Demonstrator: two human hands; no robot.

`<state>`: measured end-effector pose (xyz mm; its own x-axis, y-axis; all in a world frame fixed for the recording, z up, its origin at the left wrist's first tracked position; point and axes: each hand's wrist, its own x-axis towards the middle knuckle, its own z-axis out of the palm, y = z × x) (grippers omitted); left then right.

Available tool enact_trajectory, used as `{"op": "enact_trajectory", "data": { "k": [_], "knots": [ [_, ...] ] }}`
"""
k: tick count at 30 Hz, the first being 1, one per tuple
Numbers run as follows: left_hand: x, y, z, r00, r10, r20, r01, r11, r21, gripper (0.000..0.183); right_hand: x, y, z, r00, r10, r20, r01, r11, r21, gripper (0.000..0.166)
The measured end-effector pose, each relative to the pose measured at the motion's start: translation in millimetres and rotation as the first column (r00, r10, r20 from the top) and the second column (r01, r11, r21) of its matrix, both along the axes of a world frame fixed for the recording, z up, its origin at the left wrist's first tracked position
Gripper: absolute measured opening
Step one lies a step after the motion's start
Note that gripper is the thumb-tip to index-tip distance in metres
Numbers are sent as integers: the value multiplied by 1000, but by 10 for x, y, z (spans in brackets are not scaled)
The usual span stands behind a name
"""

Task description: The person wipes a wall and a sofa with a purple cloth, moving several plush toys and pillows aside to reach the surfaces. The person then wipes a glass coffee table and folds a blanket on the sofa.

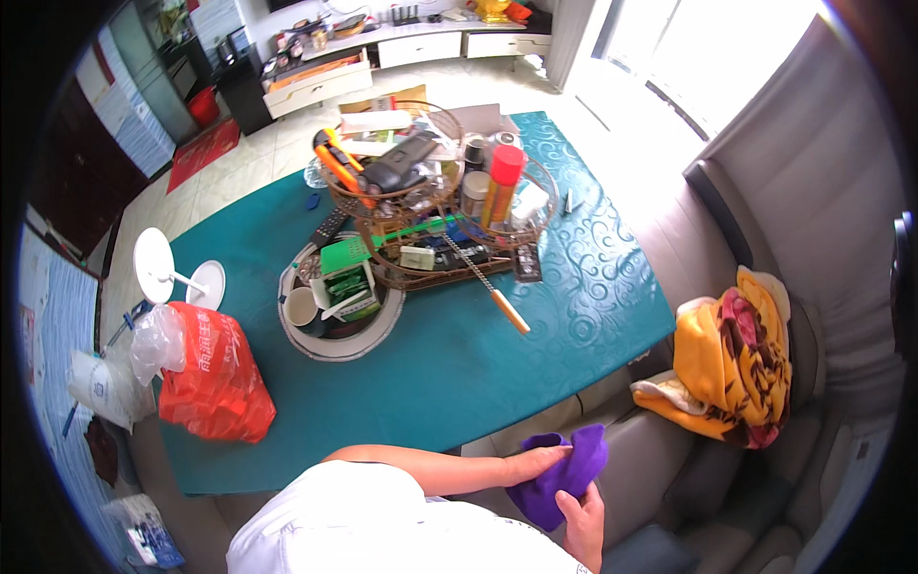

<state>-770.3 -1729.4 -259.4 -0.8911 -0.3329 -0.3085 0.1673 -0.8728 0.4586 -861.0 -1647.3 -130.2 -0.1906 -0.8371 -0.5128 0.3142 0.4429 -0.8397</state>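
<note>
A purple cloth point(531, 500) is bunched between my two hands, beyond the near edge of the table and in front of the grey sofa. My left hand point(536, 463) reaches across from the left and grips the upper part of it, with some fingers hidden in the folds. Lower down, my right hand point(584, 522) pinches the cloth's right side, thumb on top. The teal tablecloth point(401, 409) lies just to the left of both hands.
A wire basket rack point(401, 283) crowded with tools, bottles and a red-capped spray can point(502, 183) stands on the table. Near it sit a round tray point(344, 351) with a cup and a wood-handled brush point(509, 311). A red plastic bag point(215, 380) and an orange blanket point(717, 359) flank the table.
</note>
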Motion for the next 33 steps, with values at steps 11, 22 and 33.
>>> {"op": "enact_trajectory", "data": {
  "k": [11, 22, 33],
  "knots": [
    [1010, -605, 403, 967, 252, -36, -229, 923, 309, 46, 662, -1168, 423, 451, 522, -724, -688, 720, 91, 30],
    [1865, -283, 398, 677, 704, 216, -713, 700, -45, 35, 1343, -1542, 358, 475, 748, -463, -858, 511, -55, 41],
    [2877, 1095, 890, -493, 650, 578, -620, 203, -758, 39, 2179, -1217, -106, 228, 971, 70, -936, 239, -257, 53]
  ]
}}
